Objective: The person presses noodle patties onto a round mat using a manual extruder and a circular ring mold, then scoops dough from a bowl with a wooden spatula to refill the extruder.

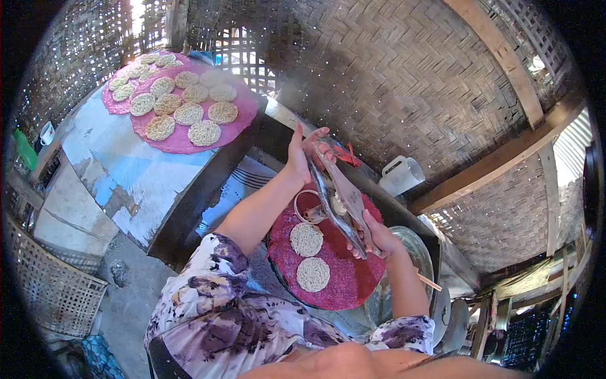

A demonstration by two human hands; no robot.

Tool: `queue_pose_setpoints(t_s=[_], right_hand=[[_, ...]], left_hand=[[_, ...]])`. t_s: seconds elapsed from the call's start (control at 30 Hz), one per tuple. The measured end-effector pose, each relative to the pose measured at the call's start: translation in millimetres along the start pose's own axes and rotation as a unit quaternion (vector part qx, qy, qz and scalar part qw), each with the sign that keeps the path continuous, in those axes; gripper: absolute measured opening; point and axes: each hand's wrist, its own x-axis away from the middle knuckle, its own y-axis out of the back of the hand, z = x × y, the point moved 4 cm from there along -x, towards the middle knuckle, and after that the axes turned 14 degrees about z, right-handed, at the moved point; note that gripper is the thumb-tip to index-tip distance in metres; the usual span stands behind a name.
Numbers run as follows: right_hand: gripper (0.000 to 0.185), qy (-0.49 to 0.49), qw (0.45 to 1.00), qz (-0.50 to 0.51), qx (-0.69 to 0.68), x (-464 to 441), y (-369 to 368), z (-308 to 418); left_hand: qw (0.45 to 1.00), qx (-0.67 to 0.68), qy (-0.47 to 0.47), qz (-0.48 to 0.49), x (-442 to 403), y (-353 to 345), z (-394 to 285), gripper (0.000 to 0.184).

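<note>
My left hand [307, 148] grips the upper end of a long wooden press [344, 189] made of two flat pieces. The fingers of my right hand [377, 237] are wrapped round its lower end. A small pale lump [339, 204] shows between the two pieces. Beneath the press lies a round tray with a red mesh cloth [353, 284]. On the cloth are two pale round noodle-like discs, one [307, 239] above the other [313, 274]. A metal ring [310, 207] rests at the cloth's upper left, partly behind the press.
Many similar discs lie on pink cloths [177, 142] on a worn table [139, 183] at the upper left. A clear pitcher [402, 175] stands by the woven wall. Beside my right arm is a large clear basin [413, 246] with a stick [429, 282].
</note>
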Motion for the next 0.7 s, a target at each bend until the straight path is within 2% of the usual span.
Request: queue_pose_setpoints(t_s=[0.17, 0.27, 0.4, 0.47, 0.53, 0.7], right_hand=[[0.063, 0.025, 0.999, -0.028, 0.016, -25.0, -6.0, 2.0], [0.065, 0.031, 0.992, -0.079, 0.093, -32.4, -7.3, 12.9], [0.063, 0.034, 0.976, -0.148, 0.153, -34.1, 2.0, 19.7], [0.061, 0.055, 0.964, -0.184, 0.187, -23.7, -2.4, 27.7], [0.059, 0.034, 0.959, -0.196, 0.202, -15.0, 1.3, 28.3], [0.057, 0.027, 0.954, -0.211, 0.210, 2.6, 2.8, 19.0]], left_hand=[[0.999, -0.037, -0.002, -0.004, -4.4, -0.7, -22.8, 0.063], [0.999, -0.046, -0.007, -0.003, -11.6, 0.6, -33.0, 0.063], [0.998, -0.027, -0.008, 0.053, -22.7, 8.3, -35.8, 0.065], [0.999, -0.019, -0.012, 0.035, -25.3, 14.6, -30.5, 0.065], [1.000, -0.015, -0.020, -0.004, -24.3, 15.3, -21.5, 0.064], [0.999, 0.030, -0.017, -0.030, -14.8, 20.1, -1.1, 0.060]])
